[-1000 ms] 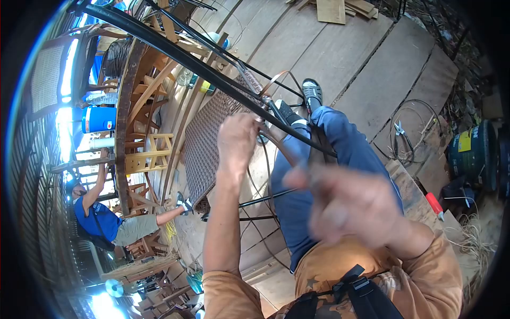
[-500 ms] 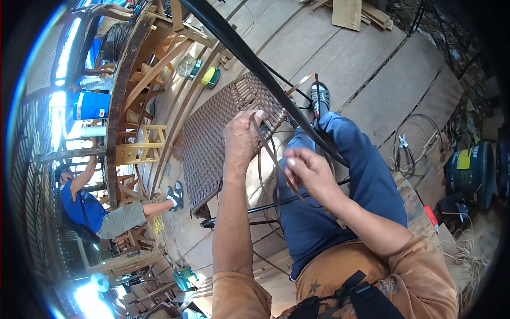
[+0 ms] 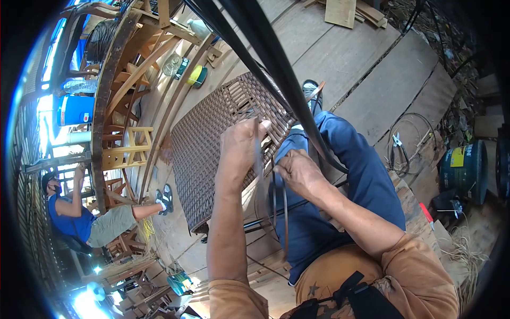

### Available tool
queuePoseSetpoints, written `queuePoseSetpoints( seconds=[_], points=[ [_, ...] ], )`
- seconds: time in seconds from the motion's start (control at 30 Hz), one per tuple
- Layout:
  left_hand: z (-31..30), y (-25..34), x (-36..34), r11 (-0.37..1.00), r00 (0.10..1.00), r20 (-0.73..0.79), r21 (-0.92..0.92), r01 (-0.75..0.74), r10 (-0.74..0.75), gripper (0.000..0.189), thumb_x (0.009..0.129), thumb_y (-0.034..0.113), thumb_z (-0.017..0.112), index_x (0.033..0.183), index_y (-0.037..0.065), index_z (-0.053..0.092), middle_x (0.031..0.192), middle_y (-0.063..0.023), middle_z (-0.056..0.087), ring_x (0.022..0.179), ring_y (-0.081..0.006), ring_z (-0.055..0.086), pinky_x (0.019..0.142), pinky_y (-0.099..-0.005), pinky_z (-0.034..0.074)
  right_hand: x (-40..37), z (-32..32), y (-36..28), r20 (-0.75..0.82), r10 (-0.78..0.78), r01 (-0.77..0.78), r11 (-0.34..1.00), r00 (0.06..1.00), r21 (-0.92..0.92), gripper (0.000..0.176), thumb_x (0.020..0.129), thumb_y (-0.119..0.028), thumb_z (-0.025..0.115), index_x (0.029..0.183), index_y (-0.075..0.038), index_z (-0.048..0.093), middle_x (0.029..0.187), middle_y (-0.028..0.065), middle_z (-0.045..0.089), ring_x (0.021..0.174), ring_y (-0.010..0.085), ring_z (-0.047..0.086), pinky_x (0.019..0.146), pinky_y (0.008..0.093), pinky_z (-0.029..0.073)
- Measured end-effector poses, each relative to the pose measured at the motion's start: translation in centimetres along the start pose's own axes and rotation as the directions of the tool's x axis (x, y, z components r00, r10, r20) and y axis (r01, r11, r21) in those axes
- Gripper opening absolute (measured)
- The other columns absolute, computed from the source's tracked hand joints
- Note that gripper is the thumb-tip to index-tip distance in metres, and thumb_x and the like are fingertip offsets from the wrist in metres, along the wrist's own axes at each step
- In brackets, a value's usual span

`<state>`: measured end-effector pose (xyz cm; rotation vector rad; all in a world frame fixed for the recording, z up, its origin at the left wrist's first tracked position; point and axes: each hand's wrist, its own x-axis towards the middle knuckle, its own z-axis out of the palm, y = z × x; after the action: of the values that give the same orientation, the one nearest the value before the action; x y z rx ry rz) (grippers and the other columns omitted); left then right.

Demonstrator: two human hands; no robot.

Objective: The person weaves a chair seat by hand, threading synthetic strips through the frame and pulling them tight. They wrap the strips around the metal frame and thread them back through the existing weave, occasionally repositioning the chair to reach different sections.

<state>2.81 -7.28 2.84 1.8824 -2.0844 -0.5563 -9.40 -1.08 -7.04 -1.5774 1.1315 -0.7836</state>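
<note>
A brown woven panel [image 3: 199, 159], made of flat strips on a dark frame, lies tilted in front of my knees. A more open, loosely woven patch shows near its upper end. My left hand [image 3: 239, 148] is closed at the panel's near edge, pinching a flat brown weaving strip [image 3: 258, 183] that is blurred by motion. Close beside it, my right hand [image 3: 300, 173] is closed, fingers curled over a strip hanging below it; its fingertips are partly hidden. Thick black tubing [image 3: 276, 64] crosses above the panel, passing right of my hands.
Pliers [image 3: 397, 140] lie on the plank floor [image 3: 366, 90] beside coiled strip. A dark green drum [image 3: 465, 173] stands at right. Another person [image 3: 74, 212] is at far left, near wooden furniture frames [image 3: 127, 149] and a blue cooler [image 3: 75, 110]. Wood boards [image 3: 340, 11] lie at the top.
My right hand has moved left and turned, its fingers curling in. The black tubing has shifted and now shows two bars. The panel sits slightly further left in view.
</note>
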Motion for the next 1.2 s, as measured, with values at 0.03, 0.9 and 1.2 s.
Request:
queuePoseSetpoints(
  seconds=[0.03, 0.9, 1.2],
  points=[
    [-0.6, 0.3, 0.2, 0.999, 0.996, 0.084, 0.027, 0.025, -0.027, 0.017, 0.085, 0.021, 0.057, 0.084, 0.006, 0.066, 0.073, -0.018, 0.06, 0.073, -0.0342, 0.061, 0.066, -0.0412, 0.047, 0.0, 0.2, 0.5, -0.034, 0.02, -0.02, 1.0, 0.999, 0.007, 0.013, 0.085, -0.013, 0.056, 0.087, 0.0, 0.06, 0.08, 0.0164, 0.057, 0.083, 0.0319, 0.055, 0.075, 0.0385, 0.043],
    [-1.0, 0.8, -5.5, 0.96, 0.996, -0.062, 0.278, -0.046, 0.066, 0.01, 0.079, 0.003, 0.058, 0.089, 0.003, 0.058, 0.082, -0.013, 0.054, 0.071, -0.0295, 0.058, 0.062, -0.0374, 0.047, 1.3, 2.5, -2.7, -0.088, 0.459, -0.093, 0.358, 0.884, 0.929, 0.034, 0.089, -0.034, 0.059, 0.076, -0.003, 0.061, 0.067, 0.0013, 0.056, 0.06, 0.0064, 0.049, 0.056, 0.0207, 0.04],
    [0.5, -0.2, -6.1, 0.913, 0.958, -0.113, 0.35, -0.21, 0.264, 0.02, 0.074, 0.002, 0.06, 0.093, 0.006, 0.059, 0.091, -0.0108, 0.057, 0.082, -0.0272, 0.058, 0.069, -0.0366, 0.049, 1.7, 2.5, -1.5, -0.037, 0.442, -0.156, 0.392, 0.896, 0.907, 0.025, 0.091, -0.023, 0.058, 0.079, -0.001, 0.063, 0.071, 0.0034, 0.061, 0.061, 0.0074, 0.052, 0.058, 0.0212, 0.043]
  ],
)
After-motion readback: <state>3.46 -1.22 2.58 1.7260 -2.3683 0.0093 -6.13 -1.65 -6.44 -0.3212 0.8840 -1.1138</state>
